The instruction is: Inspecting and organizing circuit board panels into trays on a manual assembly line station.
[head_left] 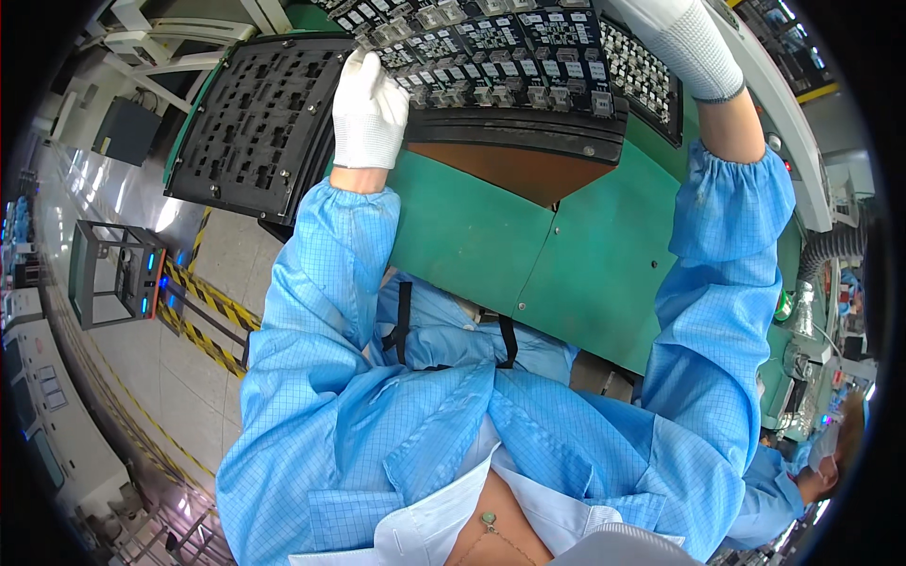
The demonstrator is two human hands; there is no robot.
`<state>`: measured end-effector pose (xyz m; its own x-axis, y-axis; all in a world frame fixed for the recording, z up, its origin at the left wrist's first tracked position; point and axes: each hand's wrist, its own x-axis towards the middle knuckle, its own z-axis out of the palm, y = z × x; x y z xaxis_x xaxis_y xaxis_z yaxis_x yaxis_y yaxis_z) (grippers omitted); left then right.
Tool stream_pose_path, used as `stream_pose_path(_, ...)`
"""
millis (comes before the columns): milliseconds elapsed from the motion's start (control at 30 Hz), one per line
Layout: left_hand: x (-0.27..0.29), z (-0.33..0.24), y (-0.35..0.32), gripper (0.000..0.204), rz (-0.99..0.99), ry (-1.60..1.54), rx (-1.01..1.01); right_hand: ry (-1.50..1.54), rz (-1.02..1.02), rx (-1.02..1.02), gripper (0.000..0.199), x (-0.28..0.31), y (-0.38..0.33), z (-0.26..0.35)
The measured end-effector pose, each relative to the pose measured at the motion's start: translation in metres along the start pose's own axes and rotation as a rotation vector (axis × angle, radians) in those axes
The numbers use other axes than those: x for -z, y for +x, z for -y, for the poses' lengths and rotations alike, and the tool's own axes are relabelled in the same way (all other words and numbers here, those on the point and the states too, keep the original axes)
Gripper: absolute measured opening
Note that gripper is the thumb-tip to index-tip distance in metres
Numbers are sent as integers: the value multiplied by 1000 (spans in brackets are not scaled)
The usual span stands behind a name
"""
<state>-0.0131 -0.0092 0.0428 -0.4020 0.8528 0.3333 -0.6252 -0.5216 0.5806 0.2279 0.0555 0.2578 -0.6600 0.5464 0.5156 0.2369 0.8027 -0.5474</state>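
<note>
A black circuit board panel [491, 52], crowded with small metal connectors and white-marked parts, is tilted above a black slab-like tray [528, 130] at the top of the view. My left hand [371, 118], in a white knit glove, is closed at the panel's left corner, thumb and fingers pinching its edge. My right hand [684, 42], gloved the same way, reaches past the panel's right side. The top edge of the picture cuts off its fingers, so their grip is hidden. Behind the right edge of the panel lies another populated board [642, 75] in a dark frame.
A black fixture plate [260, 118] with many cutouts lies left of my left hand. The green work surface [481, 222] spreads before me, a brown block [519, 170] under the tray. Yellow-black floor tape [212, 302] runs at left. Another person [783, 491] is at lower right.
</note>
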Motion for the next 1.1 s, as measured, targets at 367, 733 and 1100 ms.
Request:
stream_pose_path(367,-4,-2,12,30,-11,-2,7,-298,119,-40,44,14,15,2)
stream_pose_path(733,-42,-65,-48,52,-167,618,-176,76,148,-195,36,16,24,-33)
stream_pose_path(1100,119,-227,-95,64,-988,600,63,599,-123,-787,23,1,-18,-192)
